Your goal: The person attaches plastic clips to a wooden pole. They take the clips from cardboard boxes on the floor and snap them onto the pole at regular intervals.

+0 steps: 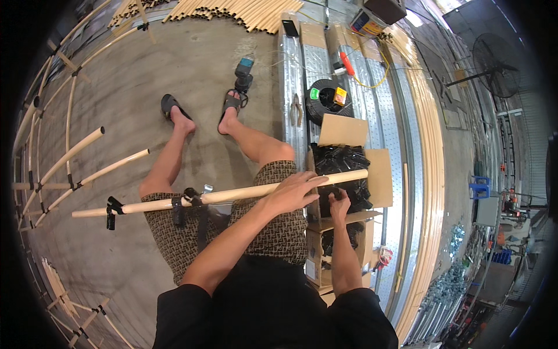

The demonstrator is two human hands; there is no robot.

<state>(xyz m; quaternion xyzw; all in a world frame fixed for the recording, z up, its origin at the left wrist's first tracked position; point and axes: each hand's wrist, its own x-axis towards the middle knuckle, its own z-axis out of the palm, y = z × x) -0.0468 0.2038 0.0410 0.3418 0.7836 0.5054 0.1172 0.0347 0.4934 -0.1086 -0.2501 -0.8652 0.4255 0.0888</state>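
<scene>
A long cream pole (232, 193) lies across my lap, running from the lower left to the upper right. Two black clamps (189, 199) with straps sit on its left half. My left hand (293, 189) lies over the pole near its right end, fingers stretched along it, holding it down. The right end of the pole reaches over an open cardboard box (381, 174) filled with black plastic pieces (340, 160). My right hand (339, 205) is inside that box, fingers curled around some of the black pieces.
A cordless drill (244, 70) stands by my feet. Pliers (295, 109) and a black wire spool (325, 99) lie on corrugated metal sheets (302, 64). Bundled poles (244, 10) lie at the top, a curved pole frame (64, 157) at the left, and a fan (494, 64) at the right.
</scene>
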